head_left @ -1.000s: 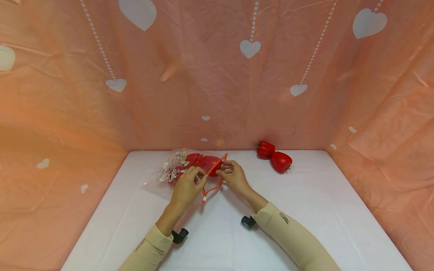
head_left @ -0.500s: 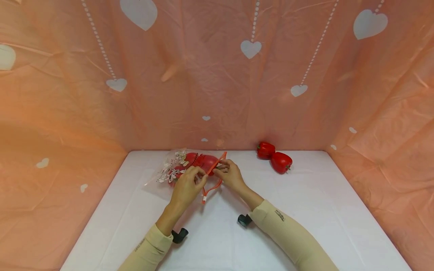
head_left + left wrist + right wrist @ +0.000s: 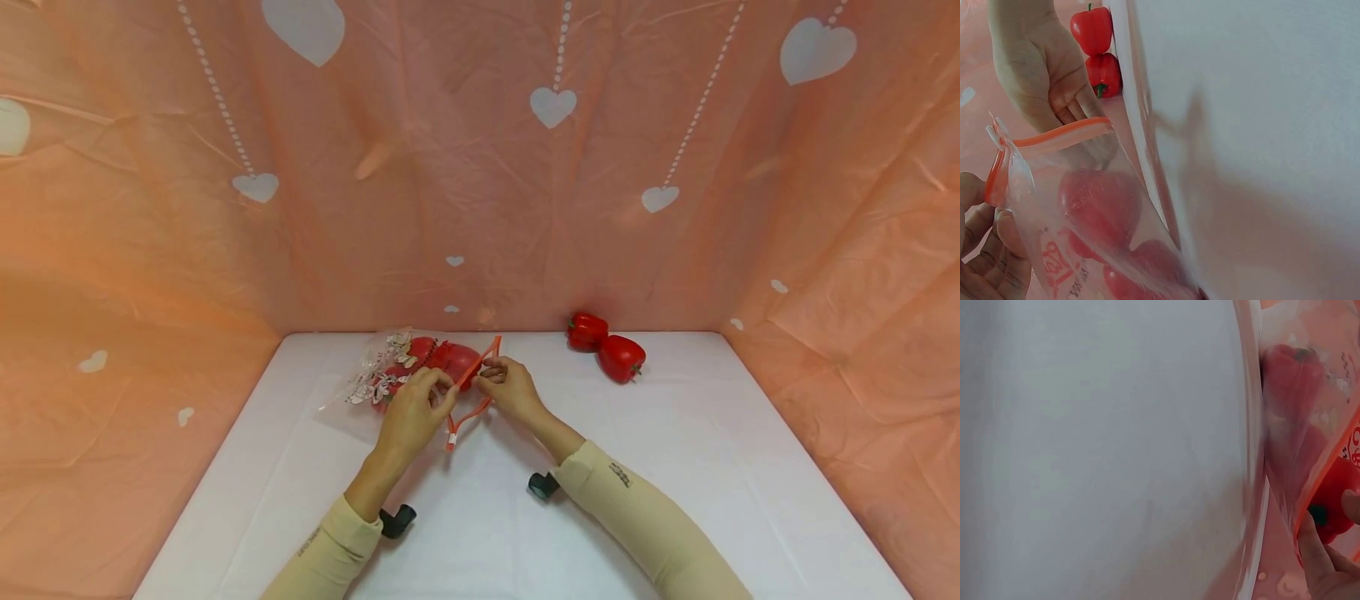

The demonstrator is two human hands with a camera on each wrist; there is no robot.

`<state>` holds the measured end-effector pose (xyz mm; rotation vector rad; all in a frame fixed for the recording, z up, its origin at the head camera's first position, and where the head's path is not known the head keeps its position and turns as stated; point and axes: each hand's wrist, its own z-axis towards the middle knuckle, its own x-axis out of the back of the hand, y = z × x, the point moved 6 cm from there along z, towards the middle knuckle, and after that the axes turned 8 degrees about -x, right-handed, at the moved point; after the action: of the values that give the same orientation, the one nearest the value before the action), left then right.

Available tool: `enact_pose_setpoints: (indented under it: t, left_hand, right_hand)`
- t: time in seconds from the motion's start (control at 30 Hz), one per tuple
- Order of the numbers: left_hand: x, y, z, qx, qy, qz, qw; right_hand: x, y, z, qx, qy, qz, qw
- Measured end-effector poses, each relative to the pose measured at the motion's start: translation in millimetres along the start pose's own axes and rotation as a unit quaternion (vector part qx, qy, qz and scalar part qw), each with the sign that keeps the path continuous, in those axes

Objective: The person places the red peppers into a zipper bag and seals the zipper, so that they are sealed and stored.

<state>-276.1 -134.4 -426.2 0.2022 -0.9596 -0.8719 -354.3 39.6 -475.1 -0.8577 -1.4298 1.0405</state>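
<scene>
A clear zip bag (image 3: 367, 375) with an orange zip edge lies on the white table, and several red bell peppers (image 3: 1100, 209) show through its film. My left hand (image 3: 412, 412) pinches the near lip of the bag between thumb and finger. My right hand (image 3: 517, 392) is at the bag's mouth. In the left wrist view its fingertips show through the film beside the uppermost pepper. From the right wrist view, the pepper (image 3: 1338, 494) just inside the mouth has its green stem facing out, with my right fingers (image 3: 1316, 556) and thumb around that end.
Two more red bell peppers, one farther back (image 3: 587, 332) and one nearer (image 3: 622, 359), lie side by side at the table's back right. An orange curtain with white hearts (image 3: 553, 107) closes off the back and sides. Dark wrist cameras (image 3: 397, 522) show near both forearms.
My right hand has moved slightly left into the bag's mouth, and the pepper at the mouth has shifted deeper inside. My left hand has stayed on the lip.
</scene>
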Motion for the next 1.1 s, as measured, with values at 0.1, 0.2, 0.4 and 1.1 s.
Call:
enact_pose_setpoints:
  t: [0.1, 0.2, 0.4, 1.1]
  left_hand:
    - [-0.2, -0.9, 0.2, 0.005, 0.000, 0.002, 1.0000]
    - [-0.6, -1.8, 0.2, 0.008, 0.001, 0.003, 1.0000]
    - [-1.0, -1.5, -0.1, 0.003, 0.006, 0.007, 1.0000]
    - [-2.5, -1.3, -0.7, 0.025, -0.014, -0.005, 0.9996]
  right_hand:
    - [3, -1, -1.4, 0.002, 0.000, -0.004, 1.0000]
    - [6, -1, -3.9, 0.002, 0.001, -0.009, 1.0000]
    - [15, 2, -9.1, 0.010, 0.009, -0.020, 0.9997]
    - [50, 16, -30.7, 0.007, 0.014, -0.041, 0.9990]
